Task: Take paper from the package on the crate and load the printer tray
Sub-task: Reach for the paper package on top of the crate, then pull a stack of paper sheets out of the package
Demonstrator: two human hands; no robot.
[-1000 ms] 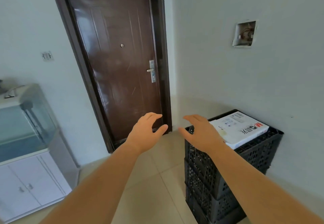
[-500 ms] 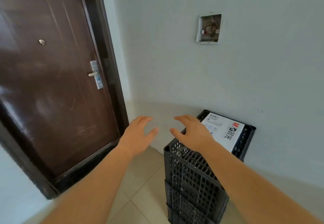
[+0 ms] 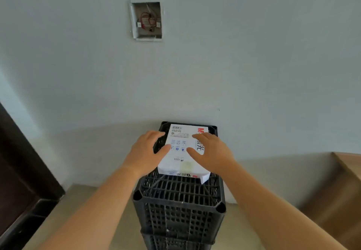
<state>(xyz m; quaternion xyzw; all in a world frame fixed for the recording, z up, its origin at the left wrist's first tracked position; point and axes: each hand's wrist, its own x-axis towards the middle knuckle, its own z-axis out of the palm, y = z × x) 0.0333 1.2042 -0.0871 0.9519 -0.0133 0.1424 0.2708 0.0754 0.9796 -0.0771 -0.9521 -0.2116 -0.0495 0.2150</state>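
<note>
A white paper package (image 3: 180, 152) with red and blue print lies flat on top of a black slatted plastic crate (image 3: 178, 195) that stands against the wall. My left hand (image 3: 145, 152) hovers at the package's left edge, fingers spread, thumb over its top. My right hand (image 3: 212, 152) is spread above the package's right half. Neither hand grips it. No printer or tray is in sight.
The crate sits on a second black crate (image 3: 175, 240) below it. A dark brown door (image 3: 17, 181) is at the left. A wooden piece of furniture (image 3: 338, 191) stands at the right. An open wall box with wires (image 3: 147, 21) is above.
The view swung right from the door and closer to the crate. Both hands moved forward from beside the crate to over the paper package.
</note>
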